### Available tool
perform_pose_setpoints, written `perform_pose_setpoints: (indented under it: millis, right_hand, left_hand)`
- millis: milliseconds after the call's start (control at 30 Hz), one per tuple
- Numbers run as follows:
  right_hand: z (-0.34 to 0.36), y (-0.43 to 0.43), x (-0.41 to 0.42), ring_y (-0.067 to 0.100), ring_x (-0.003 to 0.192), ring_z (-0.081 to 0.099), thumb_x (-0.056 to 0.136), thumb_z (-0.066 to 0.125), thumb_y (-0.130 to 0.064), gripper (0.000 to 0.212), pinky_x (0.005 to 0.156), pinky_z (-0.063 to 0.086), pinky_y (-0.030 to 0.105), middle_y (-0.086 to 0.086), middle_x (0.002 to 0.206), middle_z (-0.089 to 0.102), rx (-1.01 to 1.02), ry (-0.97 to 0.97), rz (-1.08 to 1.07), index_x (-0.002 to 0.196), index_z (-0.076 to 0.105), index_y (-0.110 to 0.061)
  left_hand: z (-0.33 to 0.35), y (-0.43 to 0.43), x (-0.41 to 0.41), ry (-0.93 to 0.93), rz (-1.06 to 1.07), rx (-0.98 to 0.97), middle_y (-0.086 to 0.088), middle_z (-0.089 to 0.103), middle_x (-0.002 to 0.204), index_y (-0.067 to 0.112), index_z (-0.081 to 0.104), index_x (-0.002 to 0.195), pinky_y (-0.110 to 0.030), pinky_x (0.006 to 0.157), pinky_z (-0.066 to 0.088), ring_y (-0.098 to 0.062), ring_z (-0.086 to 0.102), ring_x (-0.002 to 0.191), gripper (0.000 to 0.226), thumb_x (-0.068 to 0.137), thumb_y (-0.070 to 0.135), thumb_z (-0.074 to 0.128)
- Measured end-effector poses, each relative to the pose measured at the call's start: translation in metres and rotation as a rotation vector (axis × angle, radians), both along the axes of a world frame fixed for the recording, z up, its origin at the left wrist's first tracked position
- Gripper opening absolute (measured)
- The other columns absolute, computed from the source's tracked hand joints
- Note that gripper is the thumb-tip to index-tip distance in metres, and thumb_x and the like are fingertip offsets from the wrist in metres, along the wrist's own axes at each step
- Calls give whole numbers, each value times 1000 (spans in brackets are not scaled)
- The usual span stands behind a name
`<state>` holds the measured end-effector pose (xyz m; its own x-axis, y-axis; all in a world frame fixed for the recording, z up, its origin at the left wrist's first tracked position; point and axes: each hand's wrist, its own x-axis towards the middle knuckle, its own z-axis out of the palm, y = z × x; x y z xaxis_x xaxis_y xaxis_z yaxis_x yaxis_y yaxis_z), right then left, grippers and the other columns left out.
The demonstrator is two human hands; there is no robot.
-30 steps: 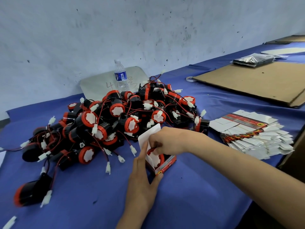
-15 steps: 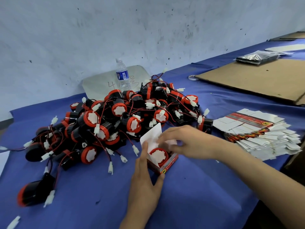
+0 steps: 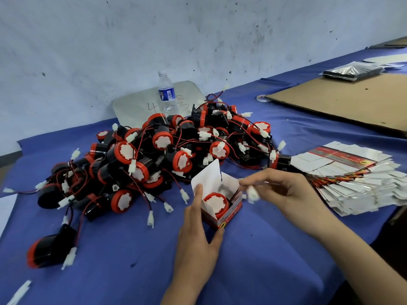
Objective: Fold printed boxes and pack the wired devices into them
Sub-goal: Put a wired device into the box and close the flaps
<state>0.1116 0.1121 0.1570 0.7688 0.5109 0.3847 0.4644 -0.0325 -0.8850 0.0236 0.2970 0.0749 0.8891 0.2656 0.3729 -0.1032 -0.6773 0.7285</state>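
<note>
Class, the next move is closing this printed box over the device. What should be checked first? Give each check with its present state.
1. Device seated in the printed box: ok.
2. White connector tucked inside: not ok; the right hand pinches it outside the box.
3. Lid flap open and upright: ok.
4. Left hand gripping the box: ok.
5. Bottom closed: cannot tell, hidden underneath.

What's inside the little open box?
One wired device, its red-rimmed white face up. The box walls hide its body and the bottom. Its connector is outside, in the right hand.
</note>
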Motion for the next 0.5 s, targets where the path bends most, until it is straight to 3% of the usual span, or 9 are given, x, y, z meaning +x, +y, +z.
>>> perform_pose_setpoints:
  millis: [100, 167, 233, 267, 333, 400, 500]
  right_hand:
    - [-2, 16, 0, 9, 86, 68, 90, 60, 4, 22, 76, 54, 23, -5, 92, 72, -66, -206, -69, 101, 71, -12]
    - [-5, 23, 2, 9, 91, 64, 86, 58, 12, 35, 72, 52, 21, -4, 100, 67, -169, -405, -69, 108, 68, -14]
    - [-10, 27, 7, 13, 97, 61, 83, 60, 13, 39, 76, 50, 24, 0, 109, 62, -233, -575, -92, 112, 67, -13]
    - [-12, 29, 9, 12, 98, 61, 87, 63, 6, 30, 80, 49, 25, 0, 109, 63, -211, -599, -123, 110, 68, -13]
    - [-16, 31, 9, 8, 98, 62, 95, 59, -19, 13, 82, 50, 25, -2, 107, 67, -93, -517, -200, 106, 66, -21]
    - [-18, 34, 7, 4, 94, 64, 98, 52, -35, 11, 75, 49, 17, -10, 105, 69, 12, -396, -268, 106, 58, -37]
    - [-21, 41, 3, 3, 80, 68, 97, 50, -36, 9, 62, 50, 15, -18, 97, 71, 153, -312, -339, 100, 49, -44]
  left_hand:
    - [0, 0, 0, 2, -2, 14, 56, 16, 123, 62, -3, 142, 0, 78, 35, 33, 26, 111, 98, 86, 29, 70]
    - [0, -1, 0, 9, -5, 24, 58, 12, 124, 60, -3, 143, 2, 78, 35, 34, 23, 112, 97, 87, 29, 69]
    - [1, -1, 0, 4, -6, 21, 58, 11, 124, 59, -4, 143, 2, 78, 36, 34, 22, 112, 97, 87, 29, 69]
    - [1, 0, -1, 0, -5, 17, 57, 13, 124, 61, -5, 142, 0, 79, 38, 34, 23, 112, 97, 87, 30, 69]
    - [2, -1, -1, -4, 1, 13, 53, 17, 124, 65, -6, 140, -8, 84, 41, 31, 27, 112, 98, 87, 30, 68]
    - [2, -1, -2, -3, 7, 17, 49, 20, 124, 66, -7, 139, -14, 87, 45, 29, 29, 111, 98, 87, 30, 68]
    - [3, -2, -2, -2, 8, 25, 49, 20, 125, 65, -7, 139, -17, 87, 47, 29, 28, 111, 98, 87, 31, 68]
